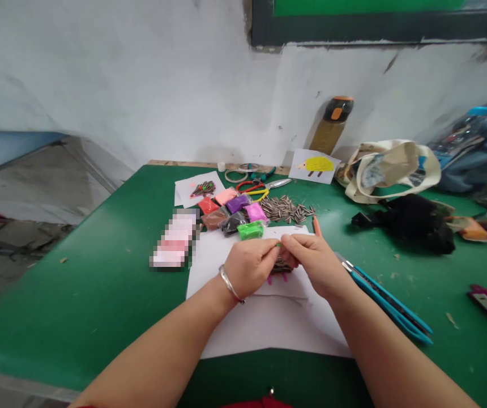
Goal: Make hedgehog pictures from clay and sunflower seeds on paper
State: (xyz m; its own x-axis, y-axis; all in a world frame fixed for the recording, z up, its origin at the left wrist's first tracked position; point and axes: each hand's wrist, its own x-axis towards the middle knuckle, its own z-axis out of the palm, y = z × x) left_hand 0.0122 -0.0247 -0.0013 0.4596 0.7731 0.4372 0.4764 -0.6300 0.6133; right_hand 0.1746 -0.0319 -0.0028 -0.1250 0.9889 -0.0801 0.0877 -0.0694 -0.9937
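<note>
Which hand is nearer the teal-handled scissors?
Right hand: directly beside the teal-handled scissors, on their left. Left hand: farther off, on the right hand's far side.

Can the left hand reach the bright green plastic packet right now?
Probably yes: the bright green plastic packet lies just beyond the left hand, with only white paper between them, though that hand is pinching something small.

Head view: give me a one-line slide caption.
The left hand and right hand pinch a green bit above white paper, near clay packets and sunflower seeds on a green table.
</note>
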